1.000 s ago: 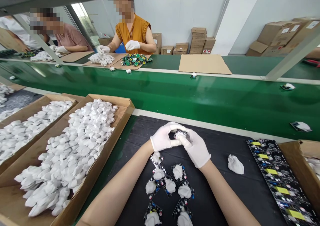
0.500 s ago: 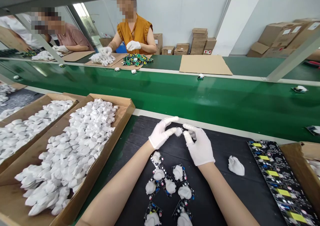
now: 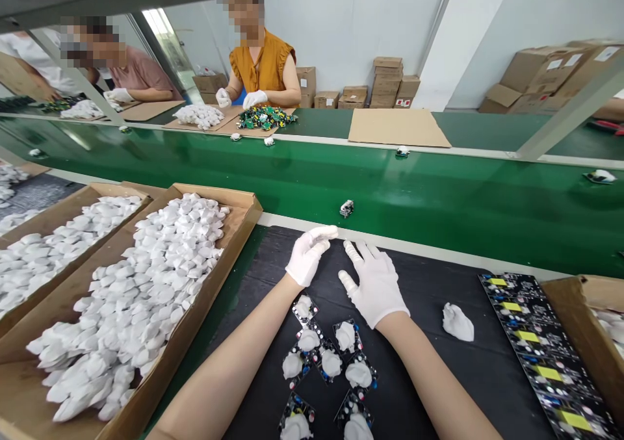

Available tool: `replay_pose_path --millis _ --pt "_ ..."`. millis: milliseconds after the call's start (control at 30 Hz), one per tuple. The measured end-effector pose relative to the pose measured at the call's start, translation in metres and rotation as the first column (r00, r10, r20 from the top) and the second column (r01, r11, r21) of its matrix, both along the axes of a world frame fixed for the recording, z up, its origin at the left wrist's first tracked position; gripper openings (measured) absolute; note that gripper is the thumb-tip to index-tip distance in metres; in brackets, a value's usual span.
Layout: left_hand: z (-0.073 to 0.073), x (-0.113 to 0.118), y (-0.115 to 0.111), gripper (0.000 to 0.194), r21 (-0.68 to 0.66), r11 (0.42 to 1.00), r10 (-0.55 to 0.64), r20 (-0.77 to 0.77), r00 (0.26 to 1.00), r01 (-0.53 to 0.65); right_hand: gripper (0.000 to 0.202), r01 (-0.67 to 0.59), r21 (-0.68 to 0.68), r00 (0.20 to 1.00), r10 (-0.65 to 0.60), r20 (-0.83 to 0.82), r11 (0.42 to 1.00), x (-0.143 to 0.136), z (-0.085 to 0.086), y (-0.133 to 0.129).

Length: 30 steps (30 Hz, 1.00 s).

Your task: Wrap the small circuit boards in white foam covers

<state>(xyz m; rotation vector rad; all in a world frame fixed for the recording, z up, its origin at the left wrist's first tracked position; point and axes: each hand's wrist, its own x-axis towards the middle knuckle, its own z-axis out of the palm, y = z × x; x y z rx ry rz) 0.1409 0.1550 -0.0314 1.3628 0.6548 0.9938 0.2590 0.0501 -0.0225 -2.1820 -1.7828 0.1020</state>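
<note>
My left hand (image 3: 309, 255), in a white glove, hovers over the far edge of the black mat (image 3: 433, 362), fingers stretched out and holding nothing. Beside it, my right hand (image 3: 374, 280), gloved too, is spread with nothing in its grasp. Just beyond the fingertips, a small circuit board (image 3: 346, 208) with a white piece on it is on the green conveyor belt (image 3: 439, 199), apart from both hands. Between my forearms lie several circuit boards topped with white lumps (image 3: 331, 362). A loose white piece (image 3: 458, 322) rests right of my right hand.
Cardboard trays of white pieces (image 3: 156, 284) stand at the left. A panel of joined circuit boards (image 3: 546, 355) lies at the right beside another cardboard box (image 3: 580, 323). Across the belt, co-workers in white gloves sit by a pile of green boards (image 3: 267, 118).
The small circuit board has left my hands and is now on the belt. My fingers have opened out, and both hands have drawn slightly left. Boards farther along the belt have shifted right.
</note>
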Motion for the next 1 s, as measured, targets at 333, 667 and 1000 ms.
replay_pose_path --millis 333,667,1000 --pt "0.000 0.004 0.001 0.020 -0.076 0.997 -0.006 0.095 0.995 0.013 0.036 -0.026 0.141 0.987 0.048 -0.154 0.990 0.007 -0.005 0.000" --pt "0.006 0.009 0.001 0.014 -0.150 0.987 -0.032 0.172 0.985 0.058 0.027 -0.215 0.227 0.841 0.298 -0.451 0.950 0.010 0.004 -0.001" --pt "0.015 -0.002 -0.007 0.008 -0.093 0.991 -0.081 0.164 0.983 0.097 0.026 -0.402 0.255 0.690 0.474 -0.547 0.879 -0.005 0.023 -0.044"
